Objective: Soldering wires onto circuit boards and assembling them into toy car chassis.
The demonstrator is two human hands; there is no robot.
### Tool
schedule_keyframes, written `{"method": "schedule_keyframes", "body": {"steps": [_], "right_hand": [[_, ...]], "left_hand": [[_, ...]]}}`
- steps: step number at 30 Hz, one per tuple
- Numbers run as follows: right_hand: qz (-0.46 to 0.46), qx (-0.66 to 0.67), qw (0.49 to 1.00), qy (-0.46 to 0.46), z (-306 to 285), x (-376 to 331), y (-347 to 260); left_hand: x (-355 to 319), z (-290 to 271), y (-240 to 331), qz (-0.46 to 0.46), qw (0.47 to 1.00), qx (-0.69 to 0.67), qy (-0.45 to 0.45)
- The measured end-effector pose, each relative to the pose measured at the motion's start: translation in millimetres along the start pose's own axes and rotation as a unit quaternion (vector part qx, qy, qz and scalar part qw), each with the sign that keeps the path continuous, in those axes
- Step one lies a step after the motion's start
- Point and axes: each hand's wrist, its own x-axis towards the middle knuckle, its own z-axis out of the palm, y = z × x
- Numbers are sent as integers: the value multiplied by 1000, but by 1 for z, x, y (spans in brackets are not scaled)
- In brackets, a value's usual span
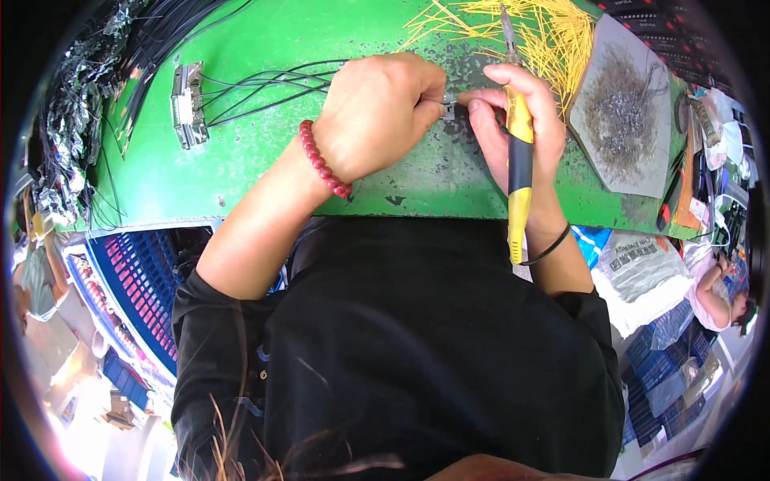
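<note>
My left hand, with a red bead bracelet at its wrist, is closed in a pinch. At its fingertips a small silvery metal piece shows, mostly hidden by the fingers. Several thin black wires run from a row of metal connectors on the left and pass beneath my left hand. My right hand is closed on a yellow and black soldering iron, its tip pointing to the far side. The thumb and fingertips of that hand are close to the small metal piece.
On the green table, a heap of yellow wires lies at the far right beside a grey board with a dark scorched patch. Black wires and crumpled foil crowd the left. Below stands a blue crate.
</note>
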Motion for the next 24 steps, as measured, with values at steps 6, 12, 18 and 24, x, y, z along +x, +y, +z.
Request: {"method": "schedule_keyframes", "body": {"steps": [6,12,18,24], "right_hand": [[-108,-32,993,25,6,9,3],[-81,-22,996,-4,5,9,-4],[-58,-23,998,-19,5,7,1],[-8,13,999,35,-7,-2,-1]], "left_hand": [[1,0,-1,14,1000,10,-8],[1,0,-1,16,1000,18,-7],[-1,1,-1,-18,999,-33,7],[-1,6,3,-23,999,-16,26]]}}
